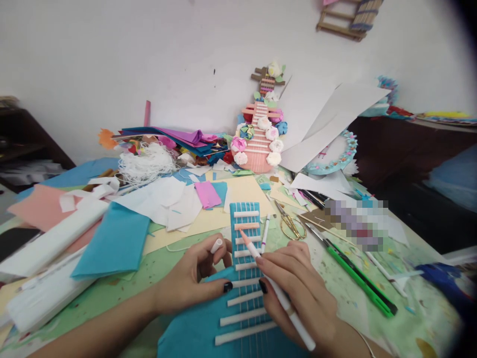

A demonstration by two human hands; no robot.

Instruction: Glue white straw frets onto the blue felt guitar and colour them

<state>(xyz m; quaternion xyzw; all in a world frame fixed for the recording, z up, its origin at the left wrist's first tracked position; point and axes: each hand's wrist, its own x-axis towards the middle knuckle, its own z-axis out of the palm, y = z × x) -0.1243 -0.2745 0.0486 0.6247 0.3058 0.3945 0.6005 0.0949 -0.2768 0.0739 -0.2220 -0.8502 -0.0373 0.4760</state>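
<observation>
A blue guitar-shaped craft (194,318) lies in front of me, with white strips across its neck and pale strings running lengthwise. The strip second from the top (246,226) is peach coloured; the others look white. My right hand (305,283) grips a white marker (285,301), its peach tip touching the neck beside that peach strip. My left hand (186,273) rests at the neck's left side, thumb on the craft. Between its fingers sits a small white marker cap (216,245), and some of those fingers are hidden behind the craft.
Gold-handled scissors (293,226), a thin white pen (266,232) and a green utility knife (357,273) lie to the right. Folded blue paper (115,243) and white rolls (55,238) are on the left. Behind stand a pink flower-covered guitar (257,141) and piled white string (147,164).
</observation>
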